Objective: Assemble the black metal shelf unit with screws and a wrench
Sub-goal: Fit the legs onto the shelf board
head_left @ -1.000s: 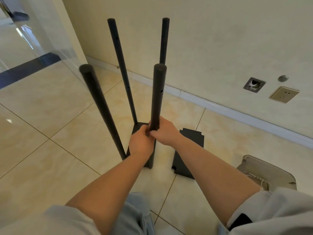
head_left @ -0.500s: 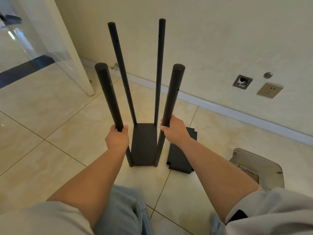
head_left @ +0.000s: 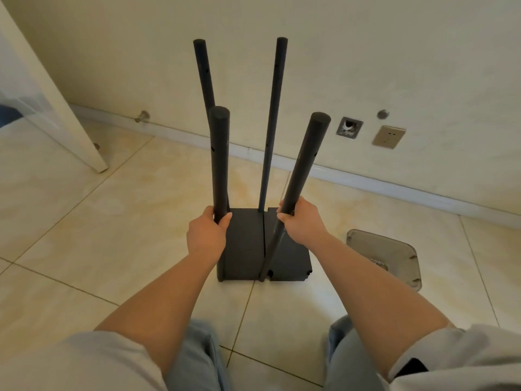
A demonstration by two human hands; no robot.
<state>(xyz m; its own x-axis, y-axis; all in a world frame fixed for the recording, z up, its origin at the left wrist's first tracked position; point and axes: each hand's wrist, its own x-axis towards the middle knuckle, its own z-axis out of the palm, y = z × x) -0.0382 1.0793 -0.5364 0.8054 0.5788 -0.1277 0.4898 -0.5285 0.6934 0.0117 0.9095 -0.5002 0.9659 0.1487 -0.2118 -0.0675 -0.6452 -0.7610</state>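
A black metal shelf plate [head_left: 244, 244] stands on the tiled floor with black posts rising from its corners. My left hand [head_left: 207, 235] grips the near left post [head_left: 220, 159] low down. My right hand [head_left: 300, 221] grips the near right post [head_left: 307, 162], which leans to the right. The two far posts, the far left post [head_left: 203, 71] and the far right post [head_left: 275, 108], stand upright behind. A second black shelf plate [head_left: 293, 255] lies flat on the floor, right beside the first.
A clear plastic tray [head_left: 386, 252] holding small metal hardware lies on the floor to the right. The wall behind carries a socket [head_left: 388, 136] and an open wall box [head_left: 349, 127]. A white door edge [head_left: 56, 108] stands at left. My knees are at the bottom.
The unit has shifted right, now beside the loose plate. Both hands keep hold of the near posts, after the left hand moved over from the right post a second ago.
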